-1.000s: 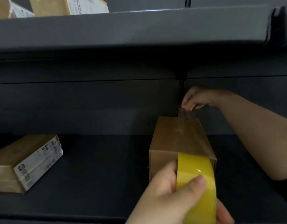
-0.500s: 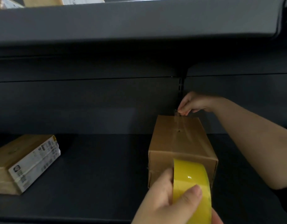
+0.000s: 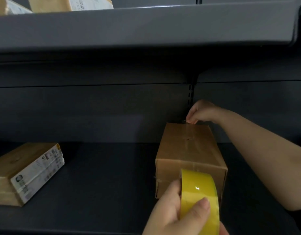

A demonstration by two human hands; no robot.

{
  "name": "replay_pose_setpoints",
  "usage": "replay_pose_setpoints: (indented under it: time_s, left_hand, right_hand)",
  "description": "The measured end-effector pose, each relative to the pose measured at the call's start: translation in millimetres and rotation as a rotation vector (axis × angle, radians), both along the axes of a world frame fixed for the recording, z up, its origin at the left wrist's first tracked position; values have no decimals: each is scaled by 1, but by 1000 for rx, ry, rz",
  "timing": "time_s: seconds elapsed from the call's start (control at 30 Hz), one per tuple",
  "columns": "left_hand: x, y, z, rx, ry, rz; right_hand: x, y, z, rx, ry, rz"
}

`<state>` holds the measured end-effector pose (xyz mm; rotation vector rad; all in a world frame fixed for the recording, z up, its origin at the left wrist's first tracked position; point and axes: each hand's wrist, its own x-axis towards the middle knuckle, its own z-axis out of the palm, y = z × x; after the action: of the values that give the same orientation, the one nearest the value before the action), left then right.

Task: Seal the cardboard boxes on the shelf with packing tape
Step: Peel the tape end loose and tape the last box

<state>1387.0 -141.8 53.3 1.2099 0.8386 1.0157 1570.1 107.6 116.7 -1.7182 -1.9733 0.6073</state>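
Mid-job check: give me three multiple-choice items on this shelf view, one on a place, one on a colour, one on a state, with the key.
1. Where is the right hand?
A. at the far edge of the cardboard box
B. on the labelled box at the left
C. on the upper shelf

2. What colour is the tape roll?
A. blue
B. yellow
C. white

3. What is the left hand doing?
A. hanging idle
B. pressing flat on the shelf
C. gripping the tape roll

Key: 1 A, its fingers pinch the tape strip at the box's far edge; 2 B, the roll is glossy yellow; 3 C, thumb and fingers wrap the roll.
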Motion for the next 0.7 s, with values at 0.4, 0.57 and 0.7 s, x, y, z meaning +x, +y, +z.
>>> replay_pose_setpoints:
  time_s: [0.4, 0.57, 0.7]
  left_hand:
    - [-6, 1, -3, 43, -71, -85]
    - [-6, -1, -2, 39, -92, -79]
    - [-9, -2, 1, 39, -134, -54]
  right_hand:
    - [-7, -5, -24, 16, -36, -191]
    - [-1, -4, -37, -146, 319, -322]
    - [0, -9, -36, 104, -98, -221]
